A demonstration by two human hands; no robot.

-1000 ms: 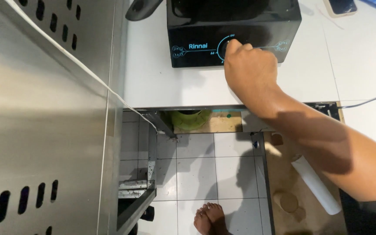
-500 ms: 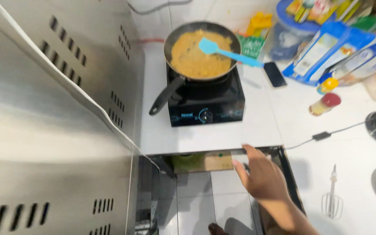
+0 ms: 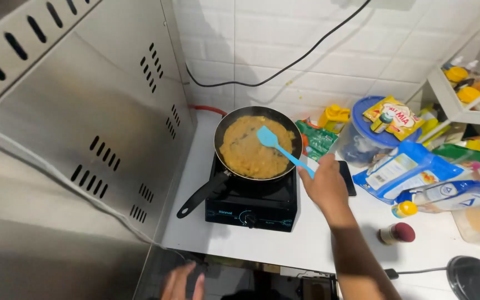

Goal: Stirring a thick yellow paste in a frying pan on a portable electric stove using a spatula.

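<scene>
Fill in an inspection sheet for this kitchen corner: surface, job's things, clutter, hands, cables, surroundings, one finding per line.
Surface: white counter, bare patch in front of the stove.
Job's things: black frying pan of yellow-orange food sits on a black single-burner stove; blue spatula rests its blade on the food.
Clutter: blue pouches, dark phone, red-capped spice jar, lidded tub.
Hands: right hand grips the spatula handle; left hand blurred at the counter's edge, holding nothing visible.
Cables: black wall cable; another cord on the counter.
Surroundings: white tiled wall, steel vented panel, shelf of jars.
</scene>
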